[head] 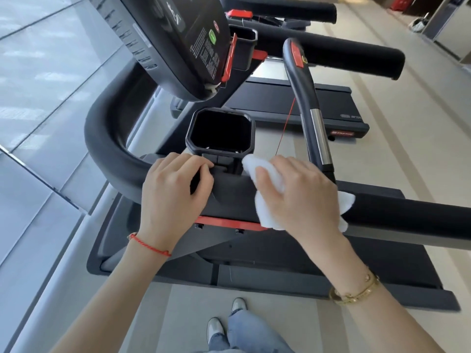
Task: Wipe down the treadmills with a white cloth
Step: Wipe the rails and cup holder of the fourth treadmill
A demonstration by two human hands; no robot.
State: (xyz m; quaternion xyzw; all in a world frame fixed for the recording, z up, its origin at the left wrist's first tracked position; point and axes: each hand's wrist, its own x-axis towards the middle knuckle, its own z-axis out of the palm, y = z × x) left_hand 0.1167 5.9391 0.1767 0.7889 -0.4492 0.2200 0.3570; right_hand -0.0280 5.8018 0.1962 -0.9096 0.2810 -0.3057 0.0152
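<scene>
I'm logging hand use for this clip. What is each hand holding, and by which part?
The right hand grips the bunched middle of the white cloth, pressing it on the handrail. The left hand grips that handrail below the cup holder.

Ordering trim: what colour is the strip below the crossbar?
The strip is red; head view shows it.

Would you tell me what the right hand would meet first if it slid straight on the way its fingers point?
Most likely the base of the black cup holder, the white cloth it grips arriving first. The right hand points up and left across the handrail, though depth is unclear.
</scene>
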